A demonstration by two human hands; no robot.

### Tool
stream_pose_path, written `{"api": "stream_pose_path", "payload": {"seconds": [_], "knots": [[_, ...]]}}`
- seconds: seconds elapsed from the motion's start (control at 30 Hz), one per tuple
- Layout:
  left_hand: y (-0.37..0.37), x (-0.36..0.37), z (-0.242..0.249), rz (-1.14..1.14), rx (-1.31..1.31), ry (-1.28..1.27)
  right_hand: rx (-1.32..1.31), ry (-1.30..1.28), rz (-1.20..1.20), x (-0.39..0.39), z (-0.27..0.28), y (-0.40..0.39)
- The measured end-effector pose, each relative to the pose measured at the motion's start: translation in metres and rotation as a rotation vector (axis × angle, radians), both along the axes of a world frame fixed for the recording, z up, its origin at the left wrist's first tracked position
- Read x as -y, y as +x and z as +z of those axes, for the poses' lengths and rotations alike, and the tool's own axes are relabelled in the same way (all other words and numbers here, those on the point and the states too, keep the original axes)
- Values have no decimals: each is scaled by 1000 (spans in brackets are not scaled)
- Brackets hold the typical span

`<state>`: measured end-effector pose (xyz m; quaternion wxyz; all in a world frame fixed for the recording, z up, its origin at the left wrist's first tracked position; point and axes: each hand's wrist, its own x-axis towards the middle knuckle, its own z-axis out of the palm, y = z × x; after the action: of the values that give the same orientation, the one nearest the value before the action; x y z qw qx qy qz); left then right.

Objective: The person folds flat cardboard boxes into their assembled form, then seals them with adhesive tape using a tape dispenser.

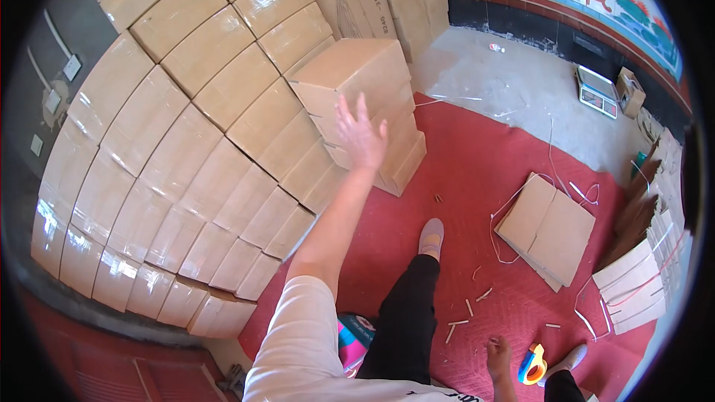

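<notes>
My left hand (361,134) is raised with its fingers spread and nothing in it. In this view it overlaps the front of a short stack of closed cardboard boxes (354,67). Low in the view, my right hand (499,357) hangs with its fingers curled in and no object showing in them. A yellow and blue tape dispenser (532,365) appears just to the right of that hand, near my shoe (572,357). My other shoe (431,238) is planted on the red carpet (477,238), ahead of the tape dispenser.
A tall wall of taped cardboard boxes (186,126) fills the left side. Flattened cardboard (547,227) lies on the carpet among white straps and scraps. More flat cardboard (633,283) leans at the right edge. Farther back are a scale (597,93) and a small box (630,93).
</notes>
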<state>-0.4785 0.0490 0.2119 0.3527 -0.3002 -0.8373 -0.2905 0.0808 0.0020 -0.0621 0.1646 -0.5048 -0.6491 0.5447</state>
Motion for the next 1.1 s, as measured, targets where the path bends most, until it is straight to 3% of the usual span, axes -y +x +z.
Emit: {"api": "stream_pose_path", "payload": {"seconds": [0.13,0.2,0.3,0.37,0.47,0.53,0.6,0.63,0.73,0.83,0.97,1.03,1.1], "knots": [[40,23,-6,-136,0,-134,-33,28,30,6,1,6],[53,33,-21,-183,37,-182,-12,158,67,14,-15,23],[68,49,-55,-256,64,-353,84,144,137,22,44,14],[83,56,-82,-298,174,-402,133,140,101,25,50,22],[116,59,-103,-453,381,-456,110,160,71,25,4,46],[145,58,-96,-512,453,-489,343,295,109,18,-12,57],[187,56,-88,-603,546,-548,428,195,91,6,-22,61],[205,55,-84,-684,558,-462,402,231,31,2,-23,60],[266,56,-51,-856,705,-413,399,204,7,-36,1,45],[310,66,-33,-1053,630,-423,540,279,16,-83,-45,41],[313,61,-67,-1060,774,-478,653,395,24,-146,-80,26],[310,58,-79,-963,974,-572,735,499,44,-180,-79,11],[314,49,-73,-995,973,-549,822,405,147,-223,-91,1]]}}
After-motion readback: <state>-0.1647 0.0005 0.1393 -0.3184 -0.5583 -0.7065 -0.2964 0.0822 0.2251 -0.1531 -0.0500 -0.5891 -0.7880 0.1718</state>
